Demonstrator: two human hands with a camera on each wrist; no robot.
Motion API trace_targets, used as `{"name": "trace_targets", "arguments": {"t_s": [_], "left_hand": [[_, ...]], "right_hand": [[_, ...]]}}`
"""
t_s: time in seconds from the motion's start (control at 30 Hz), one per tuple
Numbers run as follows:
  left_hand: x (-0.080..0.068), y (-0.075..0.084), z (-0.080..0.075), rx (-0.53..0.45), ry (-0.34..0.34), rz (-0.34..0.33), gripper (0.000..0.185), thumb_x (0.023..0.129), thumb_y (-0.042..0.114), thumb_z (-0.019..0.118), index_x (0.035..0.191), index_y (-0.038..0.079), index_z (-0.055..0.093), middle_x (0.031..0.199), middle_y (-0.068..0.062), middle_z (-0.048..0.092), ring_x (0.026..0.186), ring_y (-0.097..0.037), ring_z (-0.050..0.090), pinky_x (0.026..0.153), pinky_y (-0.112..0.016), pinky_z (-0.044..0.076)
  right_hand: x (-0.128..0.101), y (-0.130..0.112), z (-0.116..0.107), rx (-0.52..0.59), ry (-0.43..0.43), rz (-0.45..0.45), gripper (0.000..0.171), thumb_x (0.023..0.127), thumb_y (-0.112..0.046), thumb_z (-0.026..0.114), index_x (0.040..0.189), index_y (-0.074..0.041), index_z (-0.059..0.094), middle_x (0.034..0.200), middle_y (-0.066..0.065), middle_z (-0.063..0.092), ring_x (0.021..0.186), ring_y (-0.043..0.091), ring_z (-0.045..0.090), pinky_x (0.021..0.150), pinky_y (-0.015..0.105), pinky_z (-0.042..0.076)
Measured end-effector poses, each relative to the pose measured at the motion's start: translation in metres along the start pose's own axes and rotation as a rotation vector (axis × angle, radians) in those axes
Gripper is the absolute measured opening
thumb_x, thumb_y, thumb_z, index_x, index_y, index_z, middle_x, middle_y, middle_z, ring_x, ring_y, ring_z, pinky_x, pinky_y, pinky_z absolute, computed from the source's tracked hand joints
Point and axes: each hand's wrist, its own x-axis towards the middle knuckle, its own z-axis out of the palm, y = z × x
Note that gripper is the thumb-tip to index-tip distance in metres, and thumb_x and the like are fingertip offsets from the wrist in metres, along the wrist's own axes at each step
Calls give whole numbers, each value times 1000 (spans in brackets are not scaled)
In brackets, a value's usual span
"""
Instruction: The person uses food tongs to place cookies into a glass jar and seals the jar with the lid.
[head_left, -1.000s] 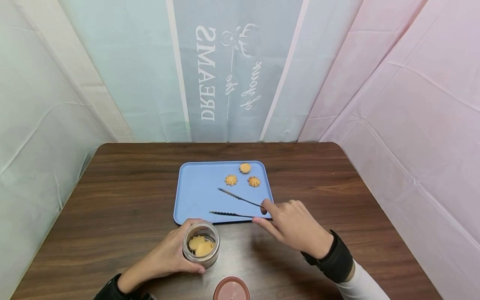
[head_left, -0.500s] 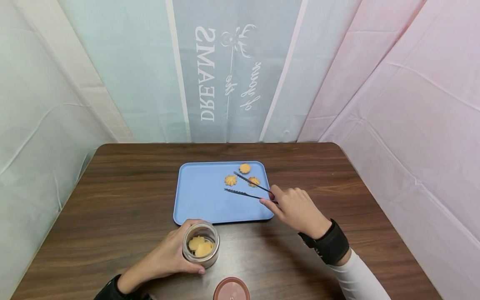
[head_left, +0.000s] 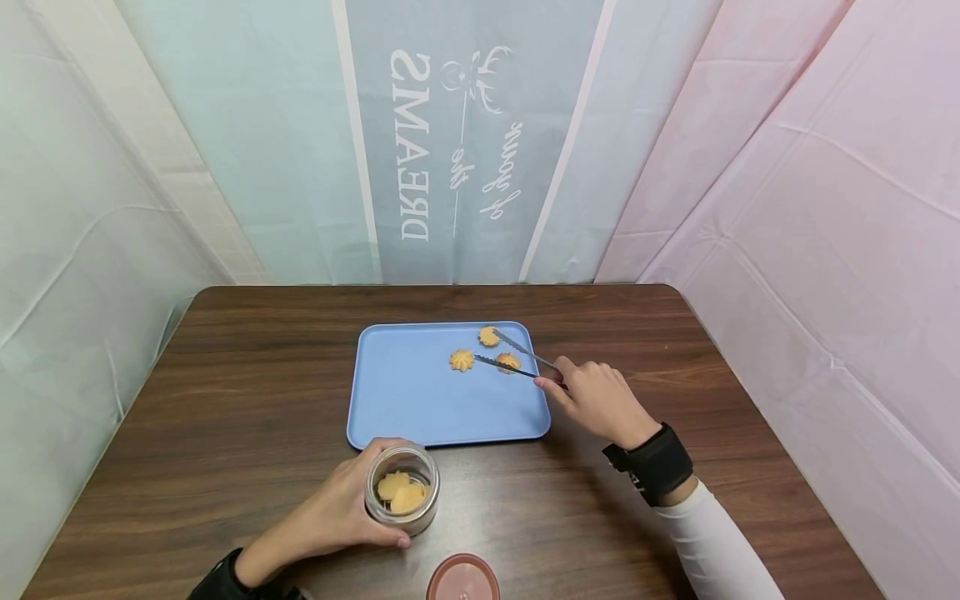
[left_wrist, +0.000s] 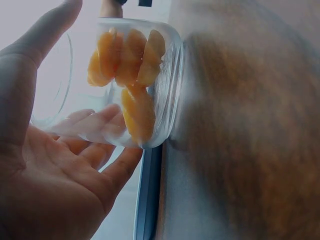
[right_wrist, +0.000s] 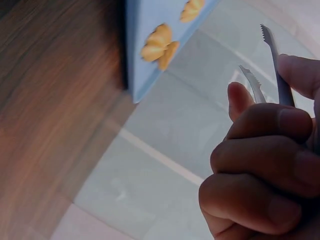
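My left hand [head_left: 347, 507] grips a clear glass jar [head_left: 427, 518] standing without its lid on the table. Inside it lie several golden cookies [left_wrist: 135, 57], stacked near the bottom in the left wrist view. In my right hand [head_left: 603, 406] are metal tongs [head_left: 525, 351] with toothed tips, spread apart and holding nothing. Both tong arms reach over the right part of a blue tray [head_left: 405, 392]. The upper tip overlaps the far cookie [head_left: 487, 336]; the lower arm crosses the right cookie [head_left: 507, 358] and ends beside the left, flower-shaped cookie [head_left: 461, 360].
A round reddish-brown lid [head_left: 462, 577] lies at the front edge of the view, to the right of the jar. Everything stands on a dark wood table [head_left: 247, 400]. Curtains with printed lettering hang behind [head_left: 472, 167] and along both sides.
My right hand has carried the spread tongs away from me and to the right, from the tray's near side over its cookies. My left hand and the jar have stayed put.
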Motion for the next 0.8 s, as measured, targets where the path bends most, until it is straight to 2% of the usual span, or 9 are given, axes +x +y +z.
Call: {"name": "trace_targets", "arguments": {"t_s": [0.33, 0.5, 0.8], "left_hand": [[1, 0, 0, 5, 3, 2, 99, 63, 37, 104, 143, 14, 50, 131, 0, 68, 116, -22, 67, 102, -33, 53], [1, 0, 0, 6, 1, 0, 99, 63, 36, 104, 143, 14, 50, 131, 0, 68, 116, -22, 67, 102, -32, 53], [0, -1, 0, 7, -3, 1, 99, 63, 38, 103, 144, 15, 50, 131, 0, 68, 116, -22, 67, 102, -32, 53]], "right_hand": [[4, 21, 13, 17, -53, 72, 37, 106, -42, 63, 86, -12, 58, 59, -5, 45, 50, 11, 43, 47, 29, 34], [5, 29, 20, 26, -110, 112, 36, 106, -41, 64, 85, -12, 58, 61, -4, 45, 50, 12, 44, 47, 29, 35], [5, 35, 29, 1, -153, 131, 40, 106, -44, 62, 83, -12, 56, 61, -2, 45, 52, 14, 44, 49, 31, 35]]}}
